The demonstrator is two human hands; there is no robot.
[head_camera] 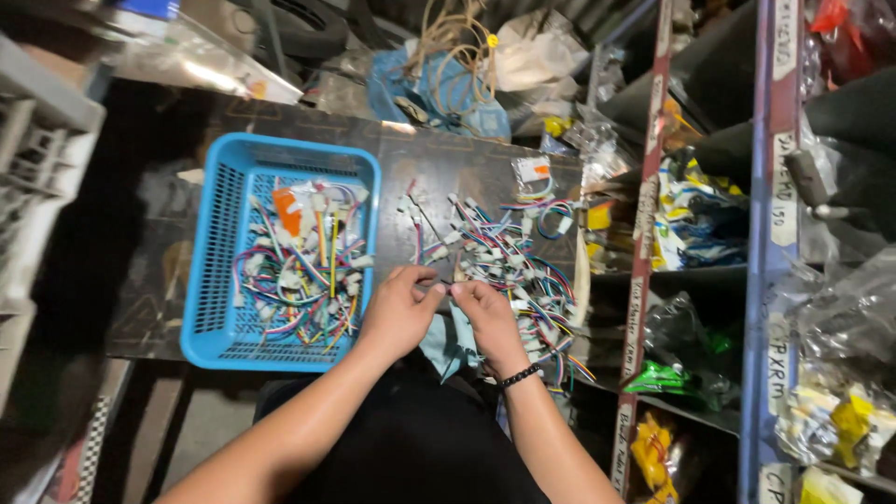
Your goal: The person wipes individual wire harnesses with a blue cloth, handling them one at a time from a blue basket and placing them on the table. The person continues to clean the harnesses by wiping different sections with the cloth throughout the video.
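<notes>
My left hand (399,308) and my right hand (487,315) meet over the near edge of a dark board (439,168), fingertips pinched together on a small wire piece (446,288) held between them. A black bracelet circles my right wrist. Just beyond my hands, a loose pile of coloured wire harnesses with white connectors (504,257) spreads over the board. To the left stands a blue plastic basket (217,308) holding several more coloured wire harnesses (303,266).
Shelving with a red upright (644,252) and a blue upright (771,261) stands at the right, stuffed with plastic-bagged parts. A blue bag with coiled rope (448,75) lies beyond the board. Grey crates (37,168) sit at the left.
</notes>
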